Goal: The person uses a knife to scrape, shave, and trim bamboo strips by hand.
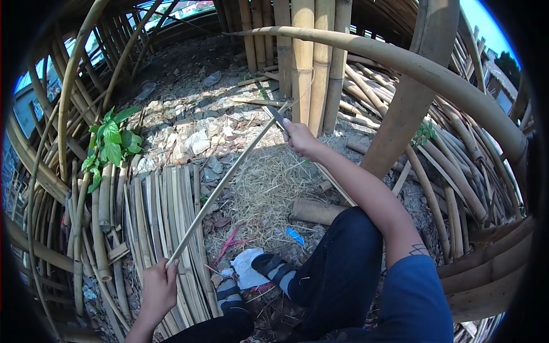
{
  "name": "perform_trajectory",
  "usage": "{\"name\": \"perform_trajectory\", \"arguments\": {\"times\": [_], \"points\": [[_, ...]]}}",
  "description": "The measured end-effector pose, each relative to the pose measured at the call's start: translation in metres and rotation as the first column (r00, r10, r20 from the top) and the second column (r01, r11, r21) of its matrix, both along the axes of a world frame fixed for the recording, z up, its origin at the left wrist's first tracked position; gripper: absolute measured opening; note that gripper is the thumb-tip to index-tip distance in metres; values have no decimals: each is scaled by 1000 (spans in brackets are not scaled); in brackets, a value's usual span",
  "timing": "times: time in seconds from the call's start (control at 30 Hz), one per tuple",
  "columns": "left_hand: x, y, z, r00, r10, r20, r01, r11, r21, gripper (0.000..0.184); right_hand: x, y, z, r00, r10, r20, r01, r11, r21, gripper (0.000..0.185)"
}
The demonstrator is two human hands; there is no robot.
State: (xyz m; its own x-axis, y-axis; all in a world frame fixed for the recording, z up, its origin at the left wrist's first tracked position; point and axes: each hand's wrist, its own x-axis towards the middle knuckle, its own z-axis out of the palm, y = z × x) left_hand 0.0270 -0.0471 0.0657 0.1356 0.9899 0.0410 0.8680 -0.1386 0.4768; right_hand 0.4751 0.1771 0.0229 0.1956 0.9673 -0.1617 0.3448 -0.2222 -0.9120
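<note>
A long, thin bamboo strip (220, 186) runs slantwise from lower left to upper centre. Its lower end is in my left hand (158, 286), whose fingers are closed round it. Near the strip's upper end, my right hand (300, 137) is closed on a knife with a dark, flat blade (277, 118). The blade lies against or across the strip there; the exact contact is too small to tell. A fine curled shaving (306, 91) rises beside the blade.
Split bamboo strips (166, 211) lie side by side at the left. Upright bamboo poles (303, 63) stand ahead. A curved pole (394, 57) arches overhead at the right, near a slanted post (403, 108). Shavings (274, 183) and a short bamboo piece (316, 211) lie on the ground.
</note>
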Motion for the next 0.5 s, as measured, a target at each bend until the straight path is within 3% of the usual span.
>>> {"name": "perform_trajectory", "arguments": {"times": [0.03,0.1,0.13,0.17,0.23,0.3,0.37,0.4,0.47,0.5], "points": [[0,1,-1,1000,2,-1,-2,1000,-2,36,-1,1,-7,1000,2,-1,-2,1000,-2,56],[-2,2,-2,1000,23,-17,-24,997,-68,37,-8,-3,-18,954,-60,295,-24,961,275,61],[-2,2,-1,999,25,-20,-26,997,-70,37,-11,-6,-18,904,-66,423,-71,951,300,57],[-2,2,-1,1000,28,-10,-29,996,-81,37,-14,-9,-19,904,-64,423,-72,951,299,57],[-2,3,-1,999,33,-2,-33,995,-96,37,-31,-28,-10,758,-88,646,-195,915,354,54],[-3,4,-4,998,35,53,-31,997,-72,38,-47,-37,-4,719,-83,690,-232,907,351,49],[-5,4,-5,998,35,49,-31,996,-78,38,-61,-45,-2,554,-66,830,-402,852,336,43],[-5,4,-6,999,33,43,-29,996,-82,38,-68,-47,-6,554,-66,830,-402,852,336,43],[-7,2,-6,999,35,29,-32,995,-95,38,-78,-48,-14,425,-183,887,-698,558,449,40],[-7,2,-5,999,37,17,-35,994,-104,39,-68,-36,-12,427,-183,886,-700,554,452,40]]}}
